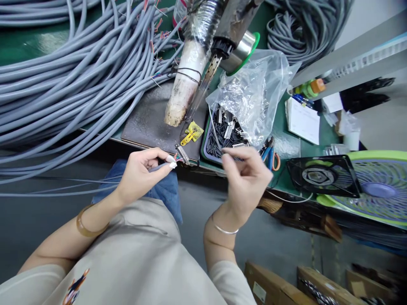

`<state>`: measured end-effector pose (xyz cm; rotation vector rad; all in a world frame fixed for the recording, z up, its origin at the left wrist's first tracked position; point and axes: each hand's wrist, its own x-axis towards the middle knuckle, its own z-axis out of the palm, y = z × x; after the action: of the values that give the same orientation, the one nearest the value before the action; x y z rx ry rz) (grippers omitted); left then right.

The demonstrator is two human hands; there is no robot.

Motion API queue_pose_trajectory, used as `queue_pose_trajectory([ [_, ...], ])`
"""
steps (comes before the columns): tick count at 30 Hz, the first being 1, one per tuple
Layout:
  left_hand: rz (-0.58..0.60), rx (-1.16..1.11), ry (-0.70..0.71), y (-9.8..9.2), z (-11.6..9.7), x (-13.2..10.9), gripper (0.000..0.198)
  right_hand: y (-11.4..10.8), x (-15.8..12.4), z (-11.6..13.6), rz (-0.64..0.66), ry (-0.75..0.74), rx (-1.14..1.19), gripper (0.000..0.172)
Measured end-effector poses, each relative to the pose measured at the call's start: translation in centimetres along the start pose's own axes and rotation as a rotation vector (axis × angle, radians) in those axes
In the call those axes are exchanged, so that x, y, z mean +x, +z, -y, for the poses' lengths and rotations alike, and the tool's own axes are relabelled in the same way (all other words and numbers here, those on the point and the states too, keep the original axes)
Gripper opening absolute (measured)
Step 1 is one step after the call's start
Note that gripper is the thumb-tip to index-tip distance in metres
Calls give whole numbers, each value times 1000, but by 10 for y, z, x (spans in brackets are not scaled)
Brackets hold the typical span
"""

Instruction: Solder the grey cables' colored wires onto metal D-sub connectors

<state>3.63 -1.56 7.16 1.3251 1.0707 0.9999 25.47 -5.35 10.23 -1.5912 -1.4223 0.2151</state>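
Observation:
My left hand (146,169) pinches a grey cable (155,168) between thumb and fingertips, just behind its end. Thin coloured wires fan out there into a metal multi-pin connector (182,154). To the right, my right hand (246,178) is raised at the front edge of a tray (204,146), thumb and forefinger drawn together. Whatever it may hold is too small or blurred to make out. Short black tubes (219,137) and several metal connectors (229,129) fill the tray. A soldering iron (203,82) hangs above the brown board, its tip near a small yellow piece (192,133).
Many grey cables (79,80) cover the left side. A white-tipped duct (181,93) and a solder spool (243,53) stand at the back. A clear plastic bag (254,93) overlaps the tray; pliers (270,154), a fan (321,176) and a green basket (381,156) lie rightward.

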Motion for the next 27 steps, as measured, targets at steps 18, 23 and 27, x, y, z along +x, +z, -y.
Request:
queue_pose_trajectory([
  [18, 54, 120, 151, 0, 2, -1, 4, 27, -19, 17, 353, -100, 106, 9],
  [23, 138, 16, 76, -1, 0, -1, 19, 35, -26, 20, 394, -201, 5, 11],
  [27, 178, -182, -11, -3, -1, -2, 19, 33, -30, 15, 278, -170, -22, 24],
])
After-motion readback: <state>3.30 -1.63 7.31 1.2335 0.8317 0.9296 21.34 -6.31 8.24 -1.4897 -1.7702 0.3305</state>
